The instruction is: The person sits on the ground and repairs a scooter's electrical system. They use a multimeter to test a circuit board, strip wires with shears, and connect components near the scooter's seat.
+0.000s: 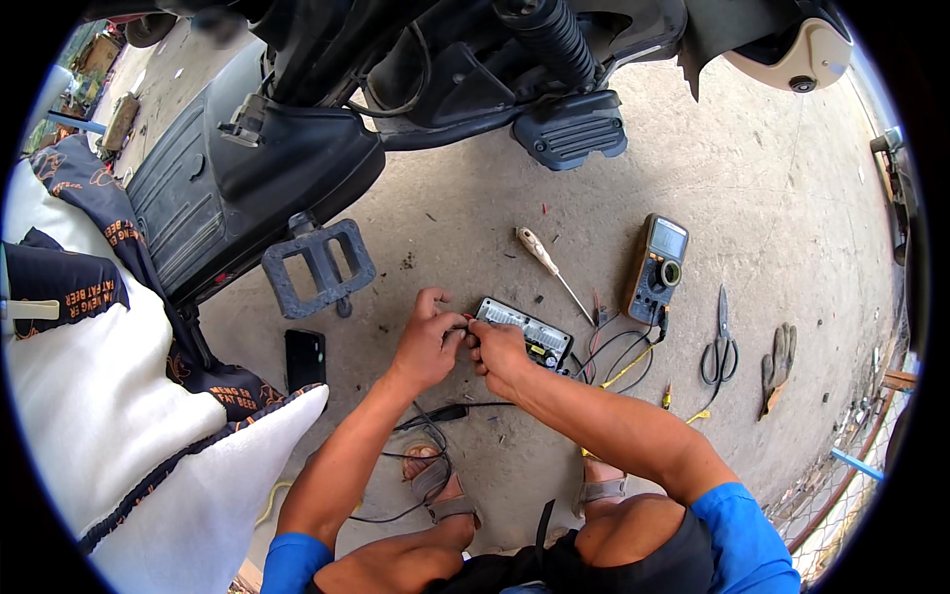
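Observation:
My left hand and my right hand meet with fingertips pinched together, closed on a thin wire of which only a short red bit shows. The fingers hide the rest of it. Right beside them, partly under my right hand, lies a circuit board in a black case, with pale rows and small components. Thin red and black leads run from near its right end toward a grey multimeter with orange trim. A black cable trails below my hands, between the forearms.
A screwdriver, scissors, a work glove and a small yellow-red piece lie rightward on concrete. A phone lies left, below a bike pedal. A vehicle body overhangs; white padded fabric hangs left. A helmet sits upper right.

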A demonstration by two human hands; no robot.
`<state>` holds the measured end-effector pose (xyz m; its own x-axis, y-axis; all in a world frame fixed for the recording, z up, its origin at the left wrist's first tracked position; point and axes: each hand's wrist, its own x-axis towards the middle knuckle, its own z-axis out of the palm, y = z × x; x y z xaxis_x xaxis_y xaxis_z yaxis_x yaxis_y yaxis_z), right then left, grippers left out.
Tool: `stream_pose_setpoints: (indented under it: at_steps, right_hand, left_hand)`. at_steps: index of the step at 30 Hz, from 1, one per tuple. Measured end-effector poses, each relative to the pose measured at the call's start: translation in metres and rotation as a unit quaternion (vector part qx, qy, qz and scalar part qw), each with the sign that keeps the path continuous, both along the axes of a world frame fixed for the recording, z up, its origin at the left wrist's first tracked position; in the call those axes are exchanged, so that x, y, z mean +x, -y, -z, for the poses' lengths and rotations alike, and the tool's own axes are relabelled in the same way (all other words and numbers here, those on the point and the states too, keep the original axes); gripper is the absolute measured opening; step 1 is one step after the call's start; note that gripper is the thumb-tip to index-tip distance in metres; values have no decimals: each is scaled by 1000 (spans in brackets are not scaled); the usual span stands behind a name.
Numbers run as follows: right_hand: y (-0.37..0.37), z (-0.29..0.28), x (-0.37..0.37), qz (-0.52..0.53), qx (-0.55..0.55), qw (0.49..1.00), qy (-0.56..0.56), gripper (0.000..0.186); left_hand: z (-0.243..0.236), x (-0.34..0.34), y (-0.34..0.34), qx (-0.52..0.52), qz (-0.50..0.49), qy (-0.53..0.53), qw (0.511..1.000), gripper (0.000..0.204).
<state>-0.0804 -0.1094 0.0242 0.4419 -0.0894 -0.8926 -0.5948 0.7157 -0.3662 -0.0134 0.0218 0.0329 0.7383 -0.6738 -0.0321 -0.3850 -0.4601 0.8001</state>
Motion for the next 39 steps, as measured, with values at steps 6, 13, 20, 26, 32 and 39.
stream_pose_setpoints:
  at_steps: [6,13,20,26,32,39]
  right_hand:
    - [-1,-3,1,-20,-30,999,-12,15]
    - [8,6,2,-53,-5,998,-19,19]
    - [11,5,2,-68,-7,997,-20,20]
    - [11,3,7,-72,-6,997,-35,21]
    - [11,2,6,-56,6,998,-34,21]
    - [8,8,3,-28,19,999,-19,18]
  left_hand:
    - [-6,0,1,116,43,24,992,11]
    - [9,6,-3,120,12,-84,989,11]
    - [-5,11,-6,117,47,-119,985,17]
    - [-18,6,0,113,109,167,973,36]
    - [-12,5,-3,57,122,235,963,22]
    - [-14,-1,3,49,-3,47,998,12]
